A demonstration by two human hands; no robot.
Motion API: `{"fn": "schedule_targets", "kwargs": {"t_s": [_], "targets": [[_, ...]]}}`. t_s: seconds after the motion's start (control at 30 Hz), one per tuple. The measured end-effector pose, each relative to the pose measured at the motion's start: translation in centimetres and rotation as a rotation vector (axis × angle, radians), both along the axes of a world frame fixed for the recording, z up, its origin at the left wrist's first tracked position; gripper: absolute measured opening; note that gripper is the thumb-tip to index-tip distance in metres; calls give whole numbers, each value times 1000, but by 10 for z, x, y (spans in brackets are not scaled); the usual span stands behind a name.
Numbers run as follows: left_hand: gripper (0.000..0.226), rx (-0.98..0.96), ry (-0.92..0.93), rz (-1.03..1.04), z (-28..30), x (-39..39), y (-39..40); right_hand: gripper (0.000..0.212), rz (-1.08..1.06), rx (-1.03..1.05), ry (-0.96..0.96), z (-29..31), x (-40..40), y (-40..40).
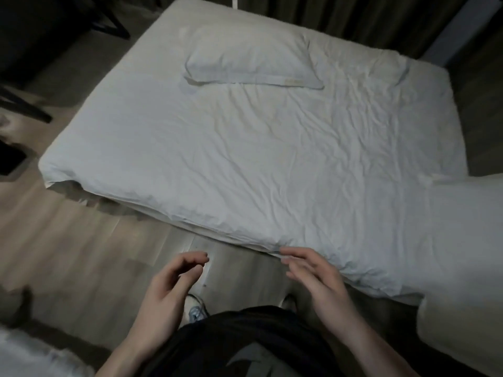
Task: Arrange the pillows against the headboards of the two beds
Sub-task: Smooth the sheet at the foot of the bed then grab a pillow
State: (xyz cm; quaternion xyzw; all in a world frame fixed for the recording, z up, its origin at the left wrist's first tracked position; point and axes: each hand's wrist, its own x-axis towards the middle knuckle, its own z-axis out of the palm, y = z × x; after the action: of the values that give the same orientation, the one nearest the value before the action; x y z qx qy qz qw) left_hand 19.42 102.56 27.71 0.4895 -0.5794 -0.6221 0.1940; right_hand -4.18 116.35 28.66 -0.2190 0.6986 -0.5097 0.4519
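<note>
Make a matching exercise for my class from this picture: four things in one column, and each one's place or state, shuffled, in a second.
Things:
1. pillow
2. left hand
3. right hand
4. shoe

Places or states:
A. on the wooden floor
B. flat on the bed, far side
C. open, over the floor
D. open, at the bed's near edge

Pairs: 1-B, 2-C, 3-D, 4-A
</note>
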Motion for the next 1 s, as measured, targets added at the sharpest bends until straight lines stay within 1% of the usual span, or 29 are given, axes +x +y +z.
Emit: {"fn": "schedule_targets", "kwargs": {"t_s": [0.1, 0.17, 0.27, 0.33, 0.37, 0.43, 0.47, 0.57, 0.77, 0.9, 0.93, 1.0], "targets": [[16, -16, 23, 28, 7, 58, -38, 51, 17, -8, -33, -3, 60, -43], [18, -41, 43, 44, 13, 90, -65, 59, 41, 5, -55, -6, 95, -65], [21, -80, 52, 35, 21, 127, -103, 44, 77, 10, -85, -8, 135, -93], [26, -101, 51, 46, 22, 145, -125, 50, 73, 15, -91, -7, 153, -113], [28, -106, 48, 52, 20, 152, -135, 48, 74, 17, -91, -5, 160, -126], [31, -101, 37, 65, 15, 164, -155, 29, 88, 32, -77, -3, 168, -155], [31, -94, 33, 66, 12, 168, -166, 26, 94, 37, -58, -4, 170, -171], [32, -78, 31, 72, 6, 176, -202, 25, 116, 39, -35, -2, 175, -222], [36, -74, -41, 114, 4, 192, -297, 26, 185, 42, -48, -4, 185, -340], [22, -90, -62, 148, 13, 206, -370, 26, 207, 40, -71, 0, 195, -420], [23, -106, -60, 158, 15, 209, -389, 27, 211, 42, -74, 0, 197, -438], [32, -114, -62, 180, 19, 216, -423, 26, 217, 56, -71, -2, 202, -469]]}}
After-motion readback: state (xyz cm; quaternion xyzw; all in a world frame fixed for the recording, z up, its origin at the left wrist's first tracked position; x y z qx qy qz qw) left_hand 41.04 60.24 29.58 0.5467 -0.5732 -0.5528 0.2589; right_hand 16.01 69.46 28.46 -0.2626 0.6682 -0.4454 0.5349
